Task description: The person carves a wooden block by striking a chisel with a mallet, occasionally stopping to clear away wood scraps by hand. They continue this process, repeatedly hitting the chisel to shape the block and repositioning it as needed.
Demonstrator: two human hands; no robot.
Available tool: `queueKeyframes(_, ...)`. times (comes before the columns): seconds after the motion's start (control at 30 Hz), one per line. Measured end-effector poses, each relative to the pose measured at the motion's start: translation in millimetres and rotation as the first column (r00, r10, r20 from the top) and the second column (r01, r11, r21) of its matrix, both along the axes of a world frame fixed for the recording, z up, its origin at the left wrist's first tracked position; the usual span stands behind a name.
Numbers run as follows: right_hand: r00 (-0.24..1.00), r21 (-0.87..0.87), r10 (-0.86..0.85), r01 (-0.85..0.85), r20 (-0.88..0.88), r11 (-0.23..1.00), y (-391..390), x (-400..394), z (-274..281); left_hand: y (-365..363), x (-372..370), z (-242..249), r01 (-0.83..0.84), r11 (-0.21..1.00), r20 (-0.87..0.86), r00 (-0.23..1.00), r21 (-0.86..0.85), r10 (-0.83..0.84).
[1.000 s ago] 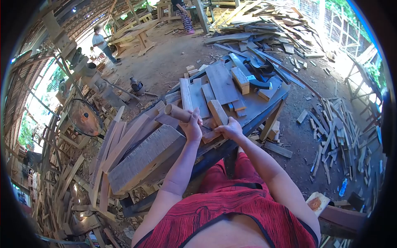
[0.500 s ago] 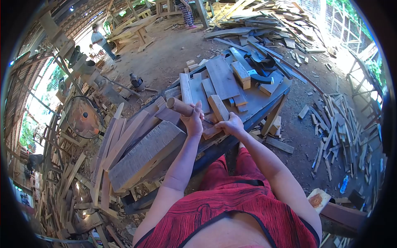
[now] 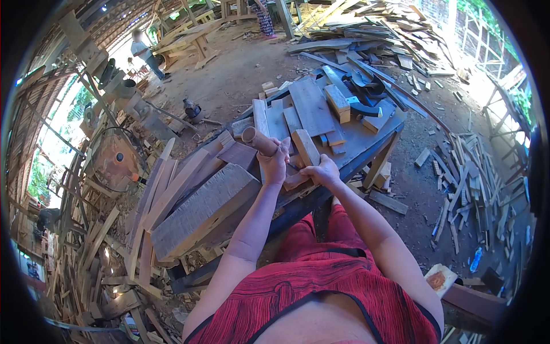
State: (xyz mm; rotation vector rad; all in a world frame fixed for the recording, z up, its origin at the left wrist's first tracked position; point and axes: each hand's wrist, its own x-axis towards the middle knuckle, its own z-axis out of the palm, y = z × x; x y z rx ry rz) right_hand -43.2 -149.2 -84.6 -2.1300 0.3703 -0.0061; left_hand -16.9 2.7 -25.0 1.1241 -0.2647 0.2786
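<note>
My left hand is closed round the thick, round wooden handle of a chisel. A dark, narrow part of it shows between my hands, and its tip is hidden. My right hand grips a short wooden block near its closer end, the thumb pointing toward the chisel. Below my fingers lies another small reddish wood piece. Both hands are over the near edge of a low workbench. Wide flat boards lie just beyond them.
A handsaw handle and a block rest farther back on the bench. Large timber and curved pieces stand left. Scrap piles lie right. Another person stands far left; a second person's legs show at the top.
The chisel handle has shifted slightly right and tilted a little within the view. Both hands stay close together at the block; the whole scene has shifted slightly with the camera.
</note>
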Motion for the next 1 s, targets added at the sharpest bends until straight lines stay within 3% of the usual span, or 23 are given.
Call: queueKeyframes(1.0, 0.999, 0.010, 0.003, -0.002, -0.036, 1.000, 0.5, -0.1, 4.2, -4.0, 2.6, -2.3, -0.006, 1.000, 0.021, 1.000, 0.030, 0.005)
